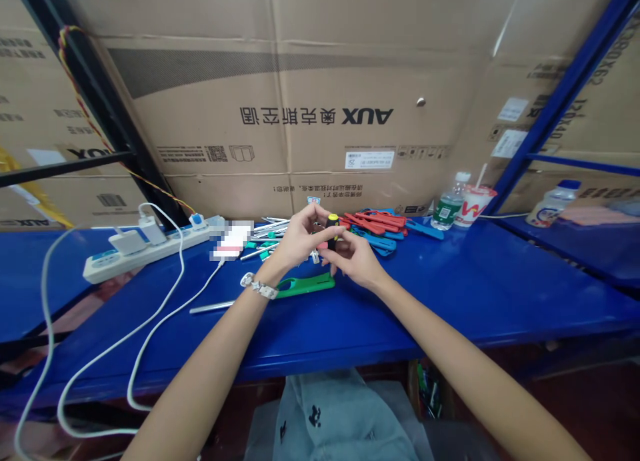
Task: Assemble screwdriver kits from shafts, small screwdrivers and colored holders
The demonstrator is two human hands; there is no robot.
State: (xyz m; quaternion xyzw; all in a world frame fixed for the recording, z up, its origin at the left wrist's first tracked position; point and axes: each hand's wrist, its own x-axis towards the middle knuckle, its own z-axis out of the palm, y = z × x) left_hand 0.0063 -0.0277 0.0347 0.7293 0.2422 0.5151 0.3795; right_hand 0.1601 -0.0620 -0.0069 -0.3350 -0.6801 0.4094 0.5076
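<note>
My left hand (306, 233) and my right hand (356, 256) meet above the blue table. Between their fingers is a small screwdriver with a black and yellow handle (333, 221); its lower part is hidden by the fingers. A small red piece shows between the hands, too covered to make out. Below them on the table lies a green handle (313, 285), and a metal rod (213, 307) extends to the left of my wrist. Behind my left hand are metal rods with green parts (265, 238). Red handles (377, 220) and blue handles (381, 242) are piled behind my right hand.
A white power strip (150, 249) with chargers and cables is at the left, near a blurred-out flat object (233, 240). A water bottle (450, 204) and a red-white cup (474, 206) stand at the right. Cardboard (320, 68) backs the table (450, 288).
</note>
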